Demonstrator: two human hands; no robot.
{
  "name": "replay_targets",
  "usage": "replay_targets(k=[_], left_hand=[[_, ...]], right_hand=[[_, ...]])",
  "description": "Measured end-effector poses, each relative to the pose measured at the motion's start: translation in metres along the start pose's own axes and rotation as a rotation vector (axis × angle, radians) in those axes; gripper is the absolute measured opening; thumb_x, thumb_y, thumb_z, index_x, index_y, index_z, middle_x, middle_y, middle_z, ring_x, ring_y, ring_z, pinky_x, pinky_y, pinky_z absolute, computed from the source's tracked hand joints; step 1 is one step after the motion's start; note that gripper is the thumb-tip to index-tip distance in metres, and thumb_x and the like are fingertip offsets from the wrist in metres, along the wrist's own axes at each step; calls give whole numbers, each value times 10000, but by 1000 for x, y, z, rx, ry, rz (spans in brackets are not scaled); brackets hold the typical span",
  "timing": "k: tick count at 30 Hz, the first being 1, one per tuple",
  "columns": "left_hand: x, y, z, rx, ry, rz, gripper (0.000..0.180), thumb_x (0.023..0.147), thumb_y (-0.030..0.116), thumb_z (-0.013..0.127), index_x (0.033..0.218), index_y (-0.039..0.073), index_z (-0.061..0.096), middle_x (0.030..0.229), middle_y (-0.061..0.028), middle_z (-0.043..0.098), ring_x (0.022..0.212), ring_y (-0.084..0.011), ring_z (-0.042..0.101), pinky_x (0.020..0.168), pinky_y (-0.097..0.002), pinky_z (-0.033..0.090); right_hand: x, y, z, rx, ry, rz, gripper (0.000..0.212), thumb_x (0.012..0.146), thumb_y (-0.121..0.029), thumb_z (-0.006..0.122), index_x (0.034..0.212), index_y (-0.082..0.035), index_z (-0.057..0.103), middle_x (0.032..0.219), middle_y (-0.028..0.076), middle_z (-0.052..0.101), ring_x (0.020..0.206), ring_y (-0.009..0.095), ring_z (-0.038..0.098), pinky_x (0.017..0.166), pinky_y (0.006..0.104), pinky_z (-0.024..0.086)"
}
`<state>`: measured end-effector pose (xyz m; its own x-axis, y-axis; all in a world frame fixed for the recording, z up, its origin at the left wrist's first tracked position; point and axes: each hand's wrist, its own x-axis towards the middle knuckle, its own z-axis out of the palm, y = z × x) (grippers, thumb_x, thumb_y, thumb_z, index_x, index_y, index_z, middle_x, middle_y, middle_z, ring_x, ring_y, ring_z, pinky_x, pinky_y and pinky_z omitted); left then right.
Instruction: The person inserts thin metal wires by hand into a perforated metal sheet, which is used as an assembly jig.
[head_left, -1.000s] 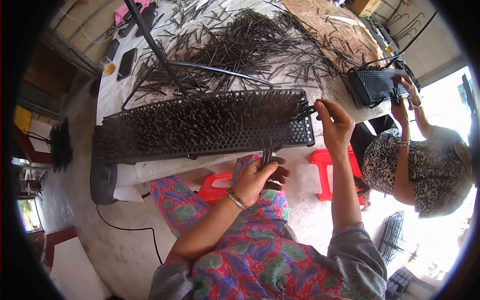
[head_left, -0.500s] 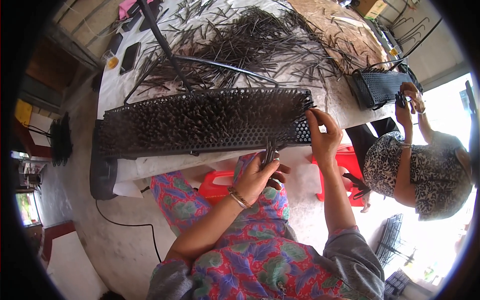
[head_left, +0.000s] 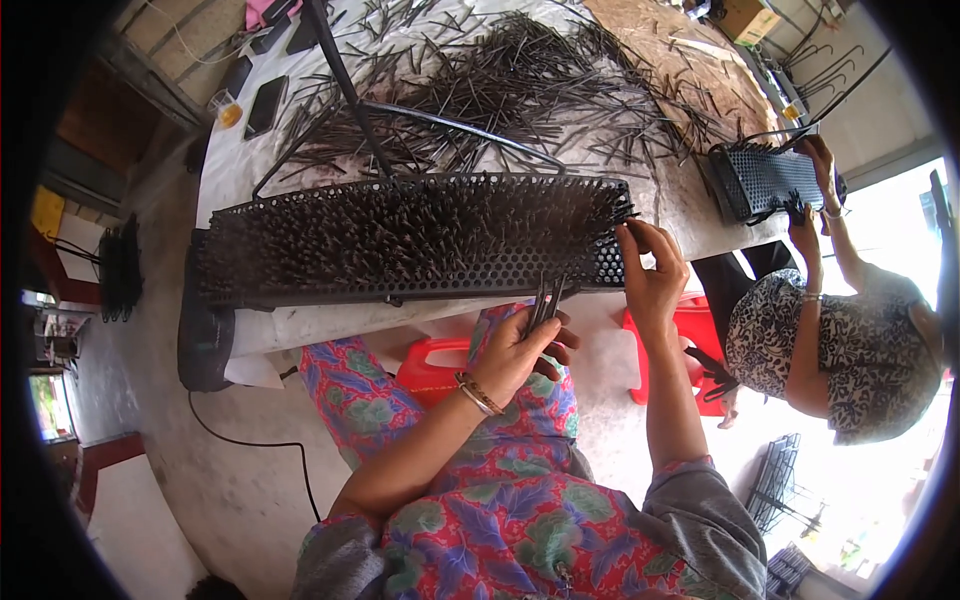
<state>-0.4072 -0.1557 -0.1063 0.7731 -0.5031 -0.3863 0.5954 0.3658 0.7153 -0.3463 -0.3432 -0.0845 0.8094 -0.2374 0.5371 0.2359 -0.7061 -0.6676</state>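
Observation:
A long black perforated rack point(head_left: 500, 270) stands before me at the table's front edge. Its holes bristle with upright thin black strips point(head_left: 380, 235), except for bare holes along the lower edge and at the right end. Just below the rack, my left hand point(head_left: 510, 362) is closed round a small bundle of thin black strips point(head_left: 545, 297), their ends pointing up. My right hand point(head_left: 657, 275) is at the rack's right end. Its thumb and forefinger pinch at the upper corner, where a thin dark strip shows at the fingertips.
Loose black strips point(head_left: 500, 90) lie heaped across the table behind a metal frame bar point(head_left: 470, 130). A phone point(head_left: 265, 107) and a cup of amber drink point(head_left: 229, 114) are at far left. On the right, a co-worker point(head_left: 800, 340) handles another perforated rack point(head_left: 765, 180). Red stools point(head_left: 690, 340) stand below.
The strips in my left hand have fanned apart slightly. My right hand stays at the rack's right end with only a small shift. The co-worker's hands have separated and moved onto their rack.

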Motion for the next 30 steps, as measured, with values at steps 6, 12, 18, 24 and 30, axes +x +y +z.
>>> replay_targets(k=[6, 12, 18, 24, 30], left_hand=[[-1, 3, 2, 4, -15, 7, 252, 943, 223, 491, 1075, 12, 529, 908, -103, 635, 728, -131, 609, 551, -258, 519], [-2, 12, 7, 31, -118, 43, 280, 956, 242, 470, 1107, 14, 527, 938, -92, 637, 734, -117, 604, 553, -240, 508], [-2, 8, 9, 72, -92, 25, 286, 957, 251, 471, 1103, 13, 528, 939, -90, 644, 689, -101, 592, 507, -215, 484], [8, 7, 9, 14, -63, -9, 247, 943, 235, 501, 1016, 7, 561, 806, -51, 619, 584, -62, 522, 458, -203, 431], [10, 0, 2, -16, 2, -22, 176, 927, 182, 519, 1019, 36, 550, 827, -47, 616, 574, -56, 489, 437, -213, 383]], right_hand=[[0, -5, -3, 6, 21, -46, 134, 784, -36, 687, 908, 11, 667, 804, 98, 654, 663, 162, 625, 627, 262, 481], [-17, -32, -18, 265, -411, 328, 190, 822, -136, 676, 931, 20, 667, 788, 67, 664, 644, 108, 576, 596, 237, 459], [-18, -27, -24, 478, -473, 642, 203, 864, -156, 626, 924, 33, 671, 771, 53, 673, 595, 61, 526, 540, 208, 430], [6, -9, -23, 203, 26, 138, 136, 816, -77, 672, 931, -6, 669, 771, 34, 670, 594, 46, 545, 546, 201, 425], [11, -5, -12, 26, 53, -35, 111, 783, -57, 696, 883, -16, 670, 747, 79, 656, 581, 103, 583, 541, 231, 449]])
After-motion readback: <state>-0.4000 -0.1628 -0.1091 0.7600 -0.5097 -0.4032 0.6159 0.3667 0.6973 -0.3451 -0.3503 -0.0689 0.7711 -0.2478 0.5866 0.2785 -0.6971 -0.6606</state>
